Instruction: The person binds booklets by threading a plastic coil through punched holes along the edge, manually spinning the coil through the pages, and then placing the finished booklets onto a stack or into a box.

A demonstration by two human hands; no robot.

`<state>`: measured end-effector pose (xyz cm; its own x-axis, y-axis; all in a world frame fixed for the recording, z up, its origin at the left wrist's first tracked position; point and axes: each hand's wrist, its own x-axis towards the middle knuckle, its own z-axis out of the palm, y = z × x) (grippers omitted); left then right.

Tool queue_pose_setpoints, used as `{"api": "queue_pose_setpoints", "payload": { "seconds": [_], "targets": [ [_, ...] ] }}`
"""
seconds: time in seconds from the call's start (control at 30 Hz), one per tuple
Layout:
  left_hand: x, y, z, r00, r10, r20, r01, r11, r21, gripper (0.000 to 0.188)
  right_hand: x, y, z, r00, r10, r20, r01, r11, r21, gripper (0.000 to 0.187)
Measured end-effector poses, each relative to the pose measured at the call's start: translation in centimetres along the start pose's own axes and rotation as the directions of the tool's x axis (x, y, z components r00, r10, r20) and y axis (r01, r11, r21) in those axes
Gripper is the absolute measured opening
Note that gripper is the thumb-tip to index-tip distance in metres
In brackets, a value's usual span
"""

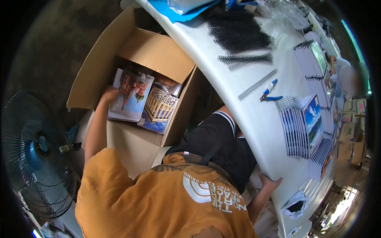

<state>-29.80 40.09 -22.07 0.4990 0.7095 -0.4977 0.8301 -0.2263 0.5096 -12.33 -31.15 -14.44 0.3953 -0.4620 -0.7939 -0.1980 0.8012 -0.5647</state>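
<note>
My left hand [111, 94] reaches into an open cardboard box [133, 139], its fingers lying over the left edge of a spiral notebook [134, 95]. Domed towers and a pale sky show on that cover. Beside it in the box lies another spiral notebook [158, 111] with a columned ruin on its cover; the two touch. Far over on the right, my right hand [271, 183] rests on the edge of the white table [254, 131], thumb apart from the fingers and nothing in it.
Black spiral coils [238, 33] are heaped on the table, with a single coil [258, 84] near blue-handled pliers [270, 91]. Stacked notebooks [295, 131] line the table's far side. A standing fan [41, 142] is at the left. Another person [345, 75] is at the far right.
</note>
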Motion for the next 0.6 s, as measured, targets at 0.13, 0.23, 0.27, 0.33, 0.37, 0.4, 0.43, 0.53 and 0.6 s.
{"api": "queue_pose_setpoints", "payload": {
  "seconds": [0.13,0.23,0.27,0.33,0.37,0.4,0.43,0.53,0.6],
  "targets": [
    [-10.7,6.9,-4.8,0.935,0.043,-0.353,-0.024,0.998,0.057,0.046,-1.0,0.8,0.3,0.999,0.024,0.043,-0.025,0.999,0.023,0.054],
    [-17.2,11.4,-6.8,0.871,0.172,-0.460,-0.146,0.985,0.092,0.039,-2.5,1.1,0.1,1.000,-0.016,-0.017,0.016,1.000,0.012,0.052],
    [-18.9,12.4,-7.3,0.862,0.175,-0.476,-0.204,0.979,-0.010,0.037,-2.8,1.5,-0.3,0.997,0.034,0.066,-0.035,0.999,0.012,0.053],
    [-22.0,13.2,-8.2,0.907,0.127,-0.401,-0.255,0.924,-0.284,0.029,-3.5,2.1,-1.2,0.967,0.109,0.229,-0.119,0.992,0.031,0.054],
    [-22.6,12.2,-9.0,0.972,0.128,-0.198,-0.204,0.876,-0.437,0.032,-4.5,2.3,-1.2,0.873,0.325,0.364,-0.272,0.943,-0.189,0.054],
    [-24.1,14.5,-6.4,0.911,0.245,-0.332,-0.402,0.710,-0.578,0.036,-5.8,2.7,-0.9,0.726,0.527,0.443,-0.352,0.837,-0.419,0.054],
    [-25.8,16.8,-3.8,0.830,0.313,-0.461,-0.557,0.487,-0.672,0.042,-7.1,3.4,-0.3,0.468,0.654,0.594,-0.315,0.752,-0.580,0.056],
    [-21.3,14.3,-0.8,0.887,0.428,-0.172,-0.324,0.311,-0.894,0.061,-11.5,3.6,3.1,0.043,0.663,0.748,0.282,0.710,-0.645,0.062],
    [-21.2,18.1,4.0,0.856,0.516,-0.025,-0.189,0.269,-0.944,0.067,-13.2,3.3,6.0,-0.021,0.426,0.904,0.446,0.814,-0.373,0.074]
  ]
}}
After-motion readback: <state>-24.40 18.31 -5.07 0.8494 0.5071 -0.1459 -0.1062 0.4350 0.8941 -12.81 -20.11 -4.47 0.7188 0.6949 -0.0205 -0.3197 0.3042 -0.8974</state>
